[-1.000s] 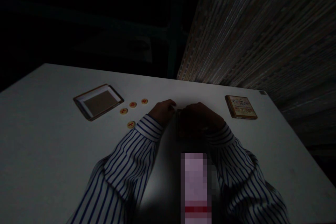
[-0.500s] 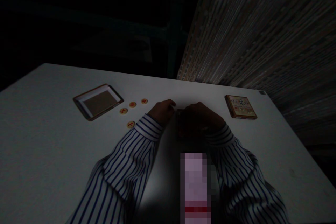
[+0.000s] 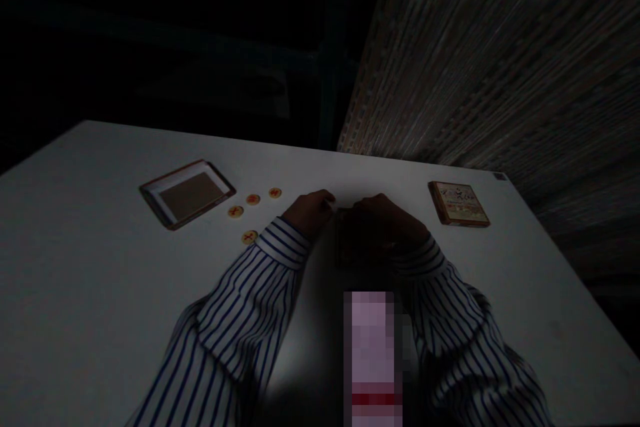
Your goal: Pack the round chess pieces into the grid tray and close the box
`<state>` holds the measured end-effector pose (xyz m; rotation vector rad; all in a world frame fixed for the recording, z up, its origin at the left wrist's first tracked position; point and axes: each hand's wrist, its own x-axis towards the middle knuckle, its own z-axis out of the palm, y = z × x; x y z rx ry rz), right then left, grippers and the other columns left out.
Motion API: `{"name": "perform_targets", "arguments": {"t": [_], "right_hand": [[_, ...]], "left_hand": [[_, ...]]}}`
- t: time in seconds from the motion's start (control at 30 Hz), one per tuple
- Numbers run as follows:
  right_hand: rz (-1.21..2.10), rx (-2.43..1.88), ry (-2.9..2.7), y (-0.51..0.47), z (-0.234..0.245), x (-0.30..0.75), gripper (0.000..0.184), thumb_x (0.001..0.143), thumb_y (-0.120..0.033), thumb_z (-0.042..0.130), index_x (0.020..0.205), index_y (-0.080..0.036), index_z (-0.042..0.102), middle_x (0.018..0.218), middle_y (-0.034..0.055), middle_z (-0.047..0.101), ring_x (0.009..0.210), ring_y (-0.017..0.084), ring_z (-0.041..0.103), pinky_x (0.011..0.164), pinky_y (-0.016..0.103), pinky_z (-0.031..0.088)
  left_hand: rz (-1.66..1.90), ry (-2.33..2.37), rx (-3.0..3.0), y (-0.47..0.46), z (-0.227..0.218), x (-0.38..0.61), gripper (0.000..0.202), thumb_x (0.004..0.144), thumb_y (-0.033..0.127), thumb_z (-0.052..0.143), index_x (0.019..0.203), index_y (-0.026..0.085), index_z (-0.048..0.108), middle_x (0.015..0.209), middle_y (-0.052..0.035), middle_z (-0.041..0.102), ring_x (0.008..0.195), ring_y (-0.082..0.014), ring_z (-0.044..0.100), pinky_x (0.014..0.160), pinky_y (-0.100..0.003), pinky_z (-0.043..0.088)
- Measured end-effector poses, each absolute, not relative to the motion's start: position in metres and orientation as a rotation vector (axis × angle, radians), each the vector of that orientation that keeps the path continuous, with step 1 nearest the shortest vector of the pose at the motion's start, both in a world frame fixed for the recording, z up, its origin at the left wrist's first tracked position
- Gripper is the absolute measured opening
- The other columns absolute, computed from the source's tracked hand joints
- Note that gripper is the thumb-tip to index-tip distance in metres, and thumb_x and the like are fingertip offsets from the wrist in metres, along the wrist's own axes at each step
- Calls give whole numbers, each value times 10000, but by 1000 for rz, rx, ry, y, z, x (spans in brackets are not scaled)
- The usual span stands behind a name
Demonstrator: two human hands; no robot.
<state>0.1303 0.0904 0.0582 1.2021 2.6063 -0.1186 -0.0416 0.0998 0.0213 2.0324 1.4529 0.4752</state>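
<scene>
My left hand (image 3: 311,213) is closed with its fingers curled in, near the middle of the table. A small pale spot shows at its thumb tip; whether it is the nail or a held thing I cannot make out. My right hand (image 3: 393,219) is also curled, over a dark rectangular box or tray (image 3: 349,250) in deep shadow. What its fingers hold is hidden. Left of my left hand lie several round Chinese chess pieces (image 3: 253,199) with red characters, one (image 3: 249,237) close to my left sleeve.
An open shallow box part (image 3: 159,210) with a brown inside lies at the left of the white table (image 3: 100,267). A closed printed box (image 3: 463,205) sits at the right. Behind the table's right back edge rises a tall stack of layered sheets (image 3: 450,60). The background is dark.
Both hands, the chess pieces and the boxes stay in the same places. The scene looks slightly dimmer.
</scene>
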Motion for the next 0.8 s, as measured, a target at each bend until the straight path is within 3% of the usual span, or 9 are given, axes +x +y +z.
{"name": "perform_targets", "arguments": {"t": [0.2,0.5,0.8], "right_hand": [[-111,1291,2684,96,60,146,247,844,-317,466,983,-204,636,946,74,679,839,201,631,663,272,399],[-177,1529,2829,94,77,168,157,762,-160,512,849,-178,642,824,30,669,744,140,591,663,228,369],[-114,1563,2794,92,84,167,190,796,-207,445,803,-167,630,806,47,661,719,144,559,633,243,321]], "left_hand": [[491,1464,2025,99,23,-42,321,716,116,515,1027,134,593,884,-58,674,836,-159,623,762,-261,472],[477,1512,2068,100,25,-43,300,726,145,498,1001,144,618,891,-61,676,840,-173,621,766,-272,467],[523,1514,2143,97,32,-48,199,734,254,477,792,159,641,773,-49,673,734,-175,611,669,-269,449]]}}
